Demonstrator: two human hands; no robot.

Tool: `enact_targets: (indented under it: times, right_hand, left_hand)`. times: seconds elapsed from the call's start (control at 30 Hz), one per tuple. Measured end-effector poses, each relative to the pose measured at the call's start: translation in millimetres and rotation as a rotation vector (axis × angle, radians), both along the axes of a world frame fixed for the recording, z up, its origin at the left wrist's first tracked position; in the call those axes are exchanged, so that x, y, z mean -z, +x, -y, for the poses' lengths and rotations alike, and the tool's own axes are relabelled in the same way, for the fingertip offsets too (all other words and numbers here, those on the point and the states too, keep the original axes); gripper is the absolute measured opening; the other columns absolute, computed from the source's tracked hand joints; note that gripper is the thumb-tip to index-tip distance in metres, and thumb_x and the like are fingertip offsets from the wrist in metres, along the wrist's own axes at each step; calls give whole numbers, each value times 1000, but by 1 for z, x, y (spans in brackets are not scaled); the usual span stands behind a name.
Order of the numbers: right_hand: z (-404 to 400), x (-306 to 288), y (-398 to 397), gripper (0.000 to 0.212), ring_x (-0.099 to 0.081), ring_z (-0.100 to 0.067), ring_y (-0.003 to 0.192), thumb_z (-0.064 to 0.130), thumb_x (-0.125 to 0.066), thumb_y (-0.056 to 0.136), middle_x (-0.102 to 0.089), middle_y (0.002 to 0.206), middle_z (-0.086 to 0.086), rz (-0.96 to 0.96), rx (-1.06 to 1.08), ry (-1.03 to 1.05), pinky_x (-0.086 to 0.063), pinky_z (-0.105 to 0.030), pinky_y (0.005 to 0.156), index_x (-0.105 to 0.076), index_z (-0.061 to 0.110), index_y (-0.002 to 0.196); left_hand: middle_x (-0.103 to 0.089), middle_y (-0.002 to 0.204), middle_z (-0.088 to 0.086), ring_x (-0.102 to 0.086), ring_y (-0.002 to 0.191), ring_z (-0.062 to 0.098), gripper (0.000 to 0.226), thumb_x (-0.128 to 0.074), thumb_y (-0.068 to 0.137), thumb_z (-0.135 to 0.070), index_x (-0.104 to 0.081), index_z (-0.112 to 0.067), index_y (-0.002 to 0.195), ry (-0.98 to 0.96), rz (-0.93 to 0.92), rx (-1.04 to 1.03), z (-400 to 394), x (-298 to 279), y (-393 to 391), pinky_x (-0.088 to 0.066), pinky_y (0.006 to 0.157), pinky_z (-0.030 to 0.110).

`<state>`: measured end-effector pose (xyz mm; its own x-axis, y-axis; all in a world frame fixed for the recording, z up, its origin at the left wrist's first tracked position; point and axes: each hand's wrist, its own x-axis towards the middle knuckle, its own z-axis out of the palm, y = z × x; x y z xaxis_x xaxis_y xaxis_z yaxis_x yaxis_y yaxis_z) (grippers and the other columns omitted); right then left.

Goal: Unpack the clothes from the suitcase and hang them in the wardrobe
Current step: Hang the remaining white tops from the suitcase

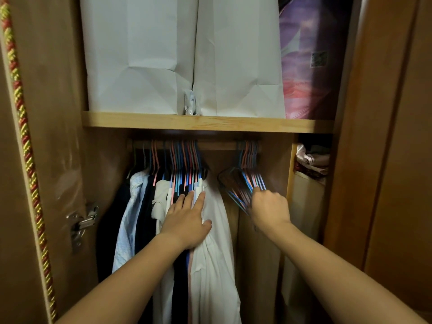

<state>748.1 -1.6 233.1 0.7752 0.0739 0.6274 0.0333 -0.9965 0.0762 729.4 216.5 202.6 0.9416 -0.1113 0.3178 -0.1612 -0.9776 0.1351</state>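
Note:
An open wooden wardrobe fills the view, with a hanging rail (219, 145) under a shelf. Several clothes on coloured hangers crowd the rail's left half: dark garments, a pale blue shirt (129, 220) and a white garment (214, 253) at their right end. My left hand (187, 218) presses flat with straight fingers on the white garment and the hanger shoulders beside it. A bunch of empty hangers (245, 181) hangs at the rail's right end, tilted. My right hand (270, 209) grips the lower edges of these empty hangers. No suitcase is in view.
Two large white paper bags (182, 54) and a purple bedding pack (311, 59) stand on the shelf (205, 122). A narrow side compartment (312, 164) at right holds folded cloth. The left door (46, 136) stands open with a metal hinge (83, 222) and a red-yellow cord (23, 136).

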Motion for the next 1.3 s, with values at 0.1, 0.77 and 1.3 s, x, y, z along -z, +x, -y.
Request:
enact_targets:
  times: [0.1, 0.77, 1.3]
  right_hand:
    - [-11, -4, -4, 18, -68, -36, 89, 14, -51, 95, -71, 97, -11, 70, -41, 105, -40, -36, 63, -56, 9, 112]
    - [145, 335, -420, 21, -63, -12, 67, 17, -51, 103, -64, 73, 6, -7, 290, 1294, -51, -24, 67, -66, 17, 87]
    - [216, 506, -703, 45, -61, -6, 68, 60, -68, 81, -65, 77, 2, -412, 689, 2017, -51, -20, 68, -70, 16, 91]
  left_hand:
    - [3, 169, 4, 2, 155, 28, 78, -38, 100, -55, 4, -29, 161, 7, -1, -9, -1, -5, 0, -7, 125, 43]
    - [-67, 112, 17, -60, 106, 39, 37, -58, 88, -15, -67, -6, 123, -177, 186, 840, 189, 241, -116, -44, 100, 53]
    - [-62, 68, -7, -64, 60, 11, 20, -45, 91, -47, -48, -29, 85, 343, -845, 1396, 278, 459, -417, -46, 44, 27]
